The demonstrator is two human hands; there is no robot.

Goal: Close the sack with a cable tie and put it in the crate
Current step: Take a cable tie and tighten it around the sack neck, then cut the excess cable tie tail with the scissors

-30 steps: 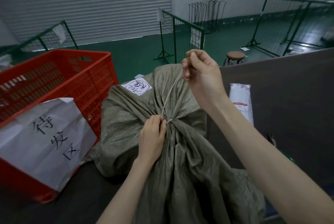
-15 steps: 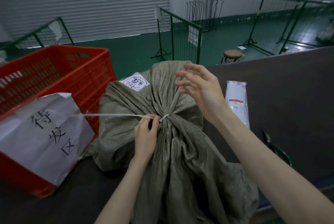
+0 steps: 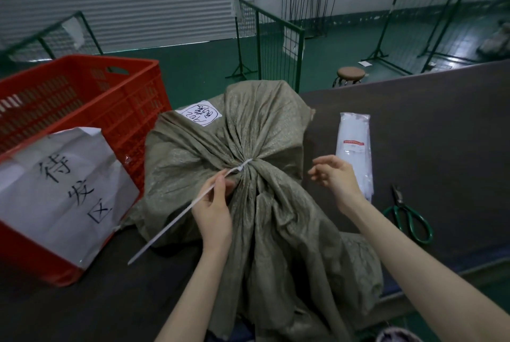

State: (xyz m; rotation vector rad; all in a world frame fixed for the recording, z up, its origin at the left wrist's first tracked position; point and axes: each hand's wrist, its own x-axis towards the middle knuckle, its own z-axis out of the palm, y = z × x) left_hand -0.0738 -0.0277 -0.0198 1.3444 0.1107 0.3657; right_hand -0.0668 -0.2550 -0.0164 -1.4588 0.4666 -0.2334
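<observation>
An olive woven sack (image 3: pixel 220 143) lies on the dark table, its neck gathered and cinched by a white cable tie (image 3: pixel 242 166). The tie's long tail sticks out down and to the left. My left hand (image 3: pixel 214 209) rests against the neck and pinches the tail just below the cinch. My right hand (image 3: pixel 334 176) hovers open to the right of the neck, touching nothing. The loose mouth of the sack spreads toward me. A red slatted crate (image 3: pixel 116 104) with a white paper sign stands to the left of the sack.
A white pack of cable ties (image 3: pixel 354 145) lies on the table (image 3: pixel 441 134) right of the sack. Green-handled scissors (image 3: pixel 411 217) lie nearer me at the right. Beyond the table are a round stool (image 3: pixel 350 73), green wire fence panels (image 3: pixel 267 38) and a green floor.
My right hand let go of the tie's tail and dropped to the right of the neck. The tail swung from up, to the left, then down-left. My left hand stays at the cinch.
</observation>
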